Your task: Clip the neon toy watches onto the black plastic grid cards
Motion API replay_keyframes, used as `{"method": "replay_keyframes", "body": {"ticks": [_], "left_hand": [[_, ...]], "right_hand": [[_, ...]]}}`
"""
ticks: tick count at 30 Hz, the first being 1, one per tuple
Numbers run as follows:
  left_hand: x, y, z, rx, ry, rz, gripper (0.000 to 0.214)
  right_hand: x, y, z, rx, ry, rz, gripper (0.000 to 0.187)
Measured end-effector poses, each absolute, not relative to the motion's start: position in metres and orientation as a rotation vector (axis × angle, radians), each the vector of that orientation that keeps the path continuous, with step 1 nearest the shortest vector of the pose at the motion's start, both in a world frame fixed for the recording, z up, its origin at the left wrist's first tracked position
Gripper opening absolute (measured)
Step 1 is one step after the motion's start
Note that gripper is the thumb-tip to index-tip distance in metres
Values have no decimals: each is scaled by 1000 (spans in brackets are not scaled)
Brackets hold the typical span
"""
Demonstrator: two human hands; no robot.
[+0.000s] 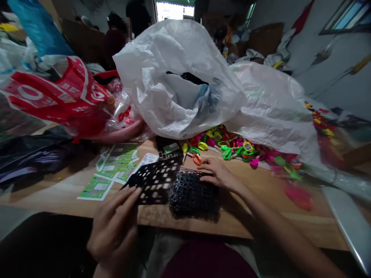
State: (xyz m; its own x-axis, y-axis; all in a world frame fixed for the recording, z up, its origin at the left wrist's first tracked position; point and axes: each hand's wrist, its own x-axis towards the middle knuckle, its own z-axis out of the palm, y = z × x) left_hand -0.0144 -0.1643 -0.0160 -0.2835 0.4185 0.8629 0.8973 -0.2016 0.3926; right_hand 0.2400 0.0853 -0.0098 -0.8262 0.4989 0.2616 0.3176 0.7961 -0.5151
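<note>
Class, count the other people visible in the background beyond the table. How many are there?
3: the first person and second person at the back left, the third person further right, beyond the white plastic bag. Others may be hidden behind the bags.

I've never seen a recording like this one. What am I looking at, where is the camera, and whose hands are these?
There is no machine here. This is one picture from a camera worn on a person's head, looking forward and down, so the two bare hands are the wearer's own. The left hand holds the edge of a black perforated plastic sheet. The right hand rests on a bundle of dark plastic mesh. Both are over a wooden table, with green printed cards to the left and bright plastic rings ahead, beside a large white plastic bag. Other people are in the background.
</note>
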Motion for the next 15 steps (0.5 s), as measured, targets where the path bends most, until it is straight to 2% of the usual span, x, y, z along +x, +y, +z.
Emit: {"method": "replay_keyframes", "body": {"ticks": [3,7,9,11,15], "left_hand": [[0,-149,-23,-1709,-1396,-1257,54],[22,-130,-46,-1953,-1366,-1156,44],[32,-122,-56,-2053,-1394,-1167,43],[41,-115,-62,-2157,-1431,-1161,44],[51,-116,-58,-2327,-1427,-1078,48]], "right_hand": [[242,77,-10,-668,-2337,845,34],[248,61,3,-823,-1919,1403,53],[254,55,6,-862,-1810,1514,52],[261,51,4,-866,-1817,1452,47],[274,46,-13,-893,-2059,1115,34]]}}
